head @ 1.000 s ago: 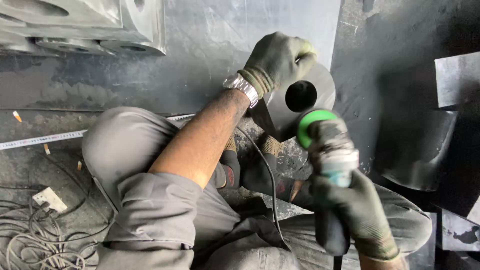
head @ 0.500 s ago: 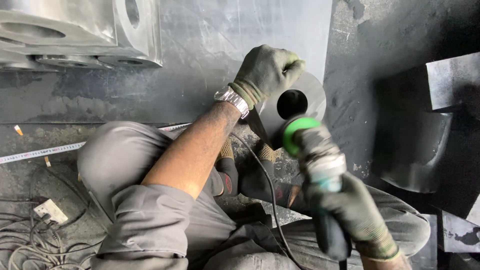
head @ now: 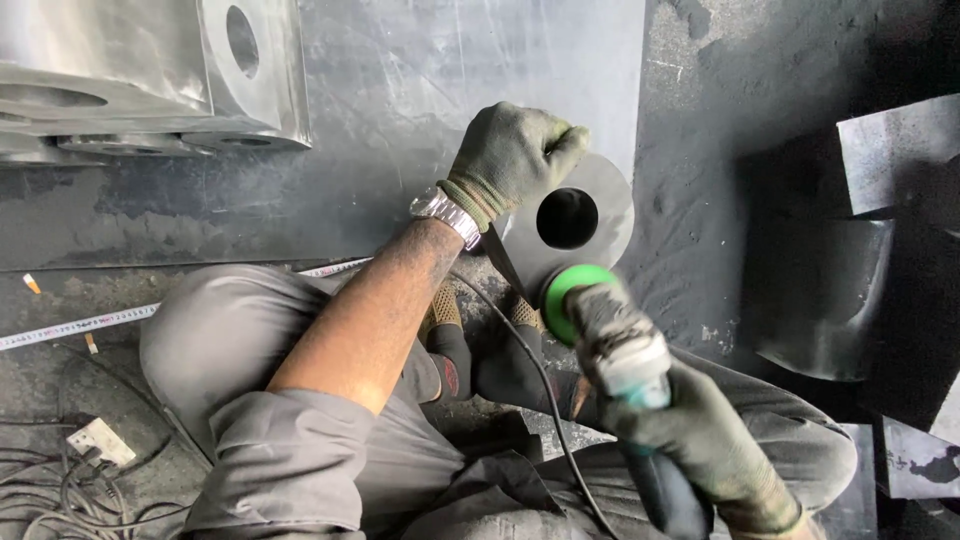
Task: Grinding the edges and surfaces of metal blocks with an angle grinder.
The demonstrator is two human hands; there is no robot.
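A grey steel plate (head: 606, 200) with a rounded end and a round hole stands on the floor between my knees. My left hand (head: 512, 158), in a dark green glove with a metal watch at the wrist, grips its upper left edge. My right hand (head: 700, 440), also gloved, is closed around the body of an angle grinder (head: 610, 335). The grinder's green-rimmed disc sits at the plate's lower edge, just under the hole. Its black cord (head: 540, 390) runs down over my lap.
A large flat steel sheet (head: 420, 110) lies ahead. Shiny steel blocks (head: 150, 80) with round holes sit at the upper left. A measuring tape (head: 80, 325) stretches across the floor on the left, with cables and a white plug (head: 95, 440) below it. Dark steel pieces (head: 860, 270) lie to the right.
The view has shifted slightly, and the plate and both hands sit a little lower and left in it. The grinder's disc stays at the plate's lower edge.
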